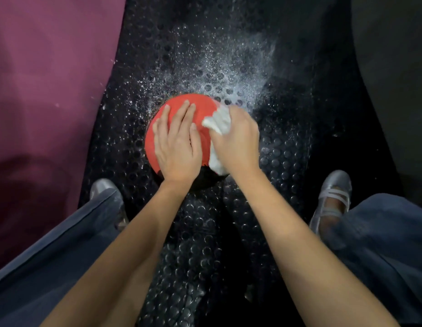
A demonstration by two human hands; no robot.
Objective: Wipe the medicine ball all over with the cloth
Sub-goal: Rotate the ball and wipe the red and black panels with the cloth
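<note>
Black studded rubber floor matting (287, 149), dusted with white powder beyond the ball, fills the view, with a maroon pad (47, 90) to the left. On it sits the round red-and-black rubber medicine ball (179, 103), between the person's feet. The left hand (178, 142) lies flat on top, fingers (181, 114) straight and close together, steadying it. The right hand (238, 138) clutches the crumpled white cloth (218, 123) against the ball's right flank, fingers curled out of view. Judging by this, the left and far sides lie across from the cloth, so the ball probably needs turning.
</note>
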